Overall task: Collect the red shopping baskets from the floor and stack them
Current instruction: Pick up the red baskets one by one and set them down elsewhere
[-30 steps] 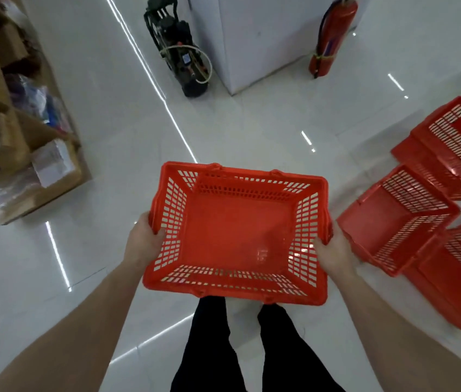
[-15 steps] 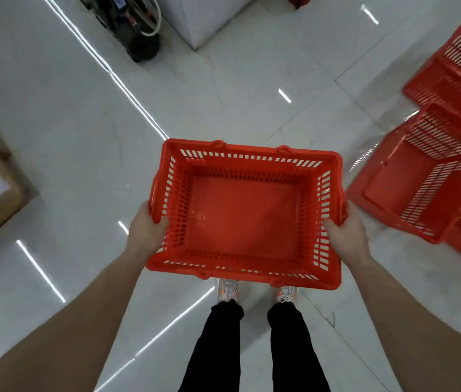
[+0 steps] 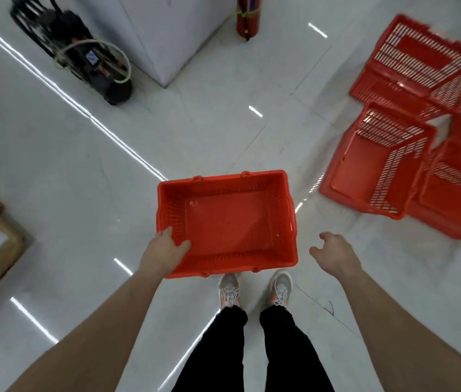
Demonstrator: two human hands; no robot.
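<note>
One red basket (image 3: 226, 222), left hand (image 3: 164, 251) gripping its near-left corner

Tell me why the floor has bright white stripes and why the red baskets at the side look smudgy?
Head view: the stripes are light glare mirrored in the glossy floor; the side baskets are smeared by motion blur, the held basket looks sharper.

— How is the light?
— Bright and even, from overhead. The glossy white floor (image 3: 54, 171) mirrors ceiling lamps as thin white streaks and dashes.
— Is it sharp?
— The basket (image 3: 226, 222) at centre is fairly clear. The other baskets (image 3: 370, 171) at right are motion-smeared, and the wide lens stretches the edges.
</note>
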